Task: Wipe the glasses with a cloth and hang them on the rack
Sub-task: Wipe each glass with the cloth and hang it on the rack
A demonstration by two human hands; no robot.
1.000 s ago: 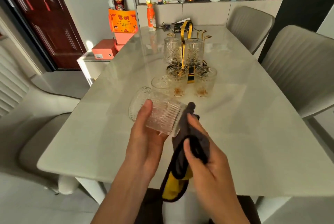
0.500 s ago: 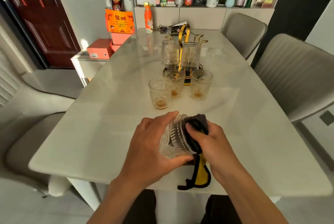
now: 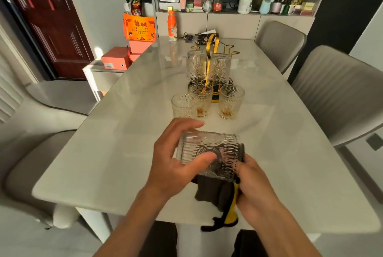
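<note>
My left hand [image 3: 174, 163] grips a ribbed clear glass [image 3: 209, 151] lying on its side above the table's near edge, thumb across its wall. My right hand [image 3: 257, 186] holds a dark cloth with yellow trim [image 3: 219, 194] at the glass's mouth; the cloth hangs down below the glass. Farther back, three upright glasses [image 3: 231, 101] stand on the table in front of a gold rack [image 3: 213, 49]. Two glasses [image 3: 219, 70] hang upside down on the rack.
The marble table [image 3: 103, 153] has grey chairs [image 3: 342, 95] on the right and left. An orange bottle [image 3: 172, 26], keys and a dark box sit at the far end. Shelves of bottles stand behind. Orange boxes [image 3: 116, 62] rest on a low cabinet at left.
The glass has turned from mouth-toward-me to lying sideways, mouth to the right. My right hand with the cloth has shifted to the glass's right end, and more cloth hangs below.
</note>
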